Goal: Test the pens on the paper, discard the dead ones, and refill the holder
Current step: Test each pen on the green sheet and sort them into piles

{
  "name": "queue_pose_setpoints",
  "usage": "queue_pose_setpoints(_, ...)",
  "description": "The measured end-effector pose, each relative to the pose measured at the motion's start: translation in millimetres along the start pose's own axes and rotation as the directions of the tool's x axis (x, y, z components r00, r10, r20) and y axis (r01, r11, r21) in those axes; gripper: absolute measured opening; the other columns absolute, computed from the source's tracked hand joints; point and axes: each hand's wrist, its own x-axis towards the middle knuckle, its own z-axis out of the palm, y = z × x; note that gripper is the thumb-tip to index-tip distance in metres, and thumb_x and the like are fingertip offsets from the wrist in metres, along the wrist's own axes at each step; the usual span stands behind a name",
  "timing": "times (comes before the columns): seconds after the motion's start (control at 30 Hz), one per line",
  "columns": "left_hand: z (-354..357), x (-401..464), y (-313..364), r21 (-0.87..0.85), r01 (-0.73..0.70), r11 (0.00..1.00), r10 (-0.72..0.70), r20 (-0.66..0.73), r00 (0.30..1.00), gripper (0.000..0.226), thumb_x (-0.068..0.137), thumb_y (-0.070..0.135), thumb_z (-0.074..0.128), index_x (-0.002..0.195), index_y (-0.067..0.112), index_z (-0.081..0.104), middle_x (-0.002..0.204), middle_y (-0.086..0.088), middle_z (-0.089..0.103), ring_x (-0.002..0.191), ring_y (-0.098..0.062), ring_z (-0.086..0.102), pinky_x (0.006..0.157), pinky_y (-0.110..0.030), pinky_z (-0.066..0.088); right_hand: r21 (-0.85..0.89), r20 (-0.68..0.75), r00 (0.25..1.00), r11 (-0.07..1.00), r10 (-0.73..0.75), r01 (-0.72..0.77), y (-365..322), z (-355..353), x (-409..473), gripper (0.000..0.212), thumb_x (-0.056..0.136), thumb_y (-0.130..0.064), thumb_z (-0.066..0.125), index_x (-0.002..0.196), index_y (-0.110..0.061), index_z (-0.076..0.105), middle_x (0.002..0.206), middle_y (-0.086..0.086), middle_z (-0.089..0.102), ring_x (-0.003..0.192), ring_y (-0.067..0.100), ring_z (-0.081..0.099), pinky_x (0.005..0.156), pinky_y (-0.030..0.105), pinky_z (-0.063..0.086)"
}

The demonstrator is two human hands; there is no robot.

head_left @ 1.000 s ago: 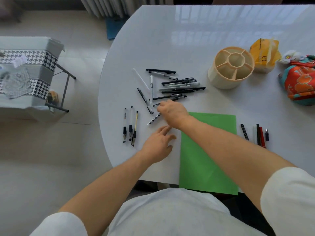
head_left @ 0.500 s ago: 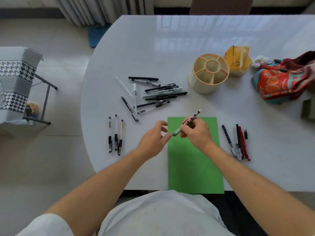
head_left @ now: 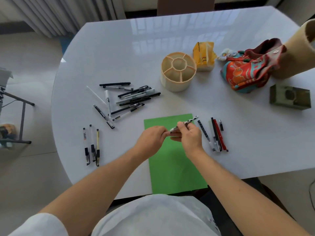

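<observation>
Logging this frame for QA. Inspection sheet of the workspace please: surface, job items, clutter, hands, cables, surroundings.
Surface: white glossy table, rounded left end.
Job's things: green paper at near edge; empty holder; loose pen pile left of holder; three pens in a row at left; pen row right of paper; spotted pen in hand above paper.
Clutter: yellow pack, patterned cloth, green box, tan cylinder.
Hands: right hand holds spotted pen; left hand pinches its near end.
Cables: thin cord at right edge.
Surroundings: curtain, tiled floor, metal-legged stand at left.
</observation>
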Motion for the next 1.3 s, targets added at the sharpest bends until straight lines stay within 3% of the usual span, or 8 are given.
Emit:
queue_pose_setpoints(0.17, 2.6, -11.7, -24.2, 0.095, 0.034, 0.995, -0.030, -0.048, 0.998, 0.032, 0.104, 0.038, 0.042, 0.099, 0.016, 0.065, 0.096, 0.003, 0.067, 0.084, -0.010, 0.057, 0.075, -0.026, 0.047, -0.228, -0.189, 0.972, 0.969, -0.142, 0.097, -13.4, -38.1, 36.8, 0.019, 0.100, -0.029, 0.062, 0.089, -0.015, 0.067, 0.084, 0.005, 0.074, 0.080, 0.021, 0.075, 0.061, 0.036, 0.063)
queue_pose_setpoints(0.27, 7.0, -12.7, -24.6, 0.113, -0.037, 0.993, 0.044, -0.064, 0.997, 0.031, 0.102, 0.039, 0.045, 0.098, 0.017, 0.066, 0.107, 0.001, 0.067, 0.097, -0.011, 0.057, 0.092, -0.027, 0.047, -0.405, -0.094, 0.968, 0.897, -0.234, 0.178, -10.8, -37.7, 44.3, 0.010, 0.095, -0.031, 0.068, 0.085, -0.028, 0.070, 0.080, -0.001, 0.072, 0.073, 0.020, 0.072, 0.067, 0.035, 0.062)
queue_pose_setpoints(0.37, 14.7, -9.1, -20.1, 0.168, -0.125, 0.978, 0.122, 0.030, 0.992, 0.032, 0.101, 0.041, 0.045, 0.101, 0.017, 0.067, 0.136, -0.004, 0.060, 0.129, -0.018, 0.051, 0.110, -0.026, 0.029, -0.530, -0.011, 0.958, 0.814, -0.287, 0.238, -6.2, -28.1, 46.9, 0.010, 0.090, -0.030, 0.070, 0.094, -0.024, 0.076, 0.083, -0.004, 0.075, 0.078, 0.015, 0.072, 0.074, 0.030, 0.060)
queue_pose_setpoints(0.47, 18.4, -11.6, -25.7, 0.159, -0.105, 0.982, 0.090, 0.097, 0.991, 0.032, 0.101, 0.042, 0.047, 0.102, 0.018, 0.068, 0.146, -0.004, 0.052, 0.138, -0.019, 0.044, 0.113, -0.027, 0.024, -0.599, 0.018, 0.940, 0.749, -0.340, 0.282, -5.5, -24.6, 46.5, 0.015, 0.091, -0.028, 0.068, 0.102, -0.021, 0.077, 0.087, -0.007, 0.074, 0.079, 0.010, 0.070, 0.071, 0.020, 0.057)
queue_pose_setpoints(0.67, 14.8, -13.8, -28.2, 0.139, -0.086, 0.987, 0.066, 0.143, 0.987, 0.033, 0.102, 0.043, 0.045, 0.104, 0.019, 0.068, 0.153, 0.000, 0.045, 0.143, -0.015, 0.038, 0.114, -0.026, 0.022, -0.684, 0.105, 0.913, 0.638, -0.394, 0.354, -4.0, -26.9, 49.2, 0.019, 0.094, -0.027, 0.066, 0.106, -0.017, 0.077, 0.097, 0.001, 0.077, 0.083, 0.016, 0.070, 0.076, 0.027, 0.057)
queue_pose_setpoints(0.93, 7.9, -11.2, -23.9, 0.075, -0.039, 0.996, 0.028, 0.146, 0.989, 0.028, 0.103, 0.038, 0.045, 0.107, 0.018, 0.064, 0.140, 0.001, 0.057, 0.126, -0.013, 0.054, 0.108, -0.033, 0.044, -0.516, -0.120, 0.945, 0.832, -0.304, 0.203, -16.9, -35.0, 55.0, 0.013, 0.093, -0.023, 0.064, 0.099, -0.019, 0.076, 0.078, 0.002, 0.075, 0.068, 0.016, 0.073, 0.071, 0.042, 0.064)
queue_pose_setpoints(1.13, 5.0, -11.1, -17.1, -0.023, 0.039, 0.999, -0.039, 0.016, 0.999, 0.024, 0.103, 0.034, 0.048, 0.116, 0.021, 0.062, 0.115, 0.007, 0.067, 0.094, -0.002, 0.054, 0.082, -0.019, 0.039, -0.207, 0.094, 0.984, 0.964, -0.149, 0.165, -16.4, -31.4, 9.9, 0.012, 0.095, -0.015, 0.064, 0.094, -0.012, 0.075, 0.081, 0.009, 0.077, 0.064, 0.022, 0.071, 0.064, 0.041, 0.064)
queue_pose_setpoints(1.3, 5.2, -11.6, -11.7, -0.044, 0.054, 0.998, -0.053, 0.007, 0.999, 0.018, 0.101, 0.032, 0.051, 0.112, 0.024, 0.063, 0.102, 0.011, 0.066, 0.087, -0.005, 0.056, 0.075, -0.019, 0.040, -0.176, 0.169, 0.980, 0.975, -0.108, 0.138, -11.9, -18.6, -14.3, 0.013, 0.097, -0.008, 0.062, 0.095, -0.007, 0.075, 0.081, 0.016, 0.076, 0.062, 0.028, 0.069, 0.068, 0.049, 0.062)
